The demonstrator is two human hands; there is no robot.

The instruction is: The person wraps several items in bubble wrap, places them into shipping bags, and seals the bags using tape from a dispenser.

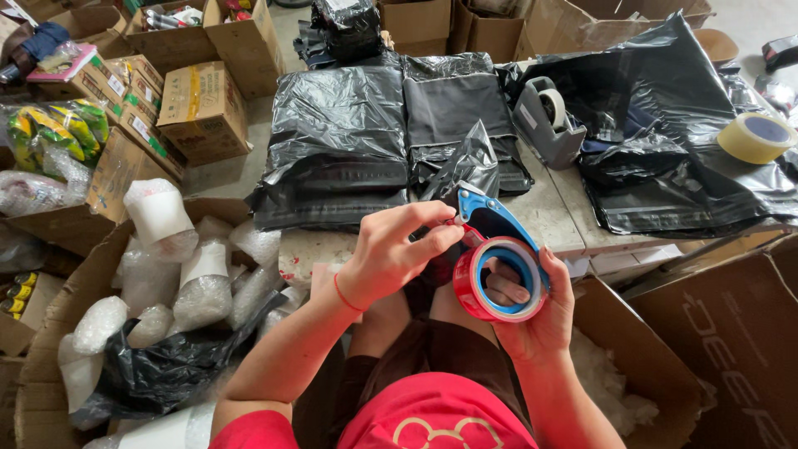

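The red shirt (432, 420) of the person is nearest, at the bottom middle. Just above it the right hand (536, 312) is curled around a tape dispenser (490, 249), with the fingers going through the core of the red tape roll (478, 287). The dispenser has a blue frame and is held near the front edge of the counter (549, 212). The left hand (395, 249) is closed in a pinch at the top of the roll, beside the blue frame; the tape end itself is too small to see. Black bags (341, 141) lie far on the counter. A grey dispenser (544, 120) stands right of them. Left, a box (50, 366) holds bubble-wrapped parcels (199, 287).
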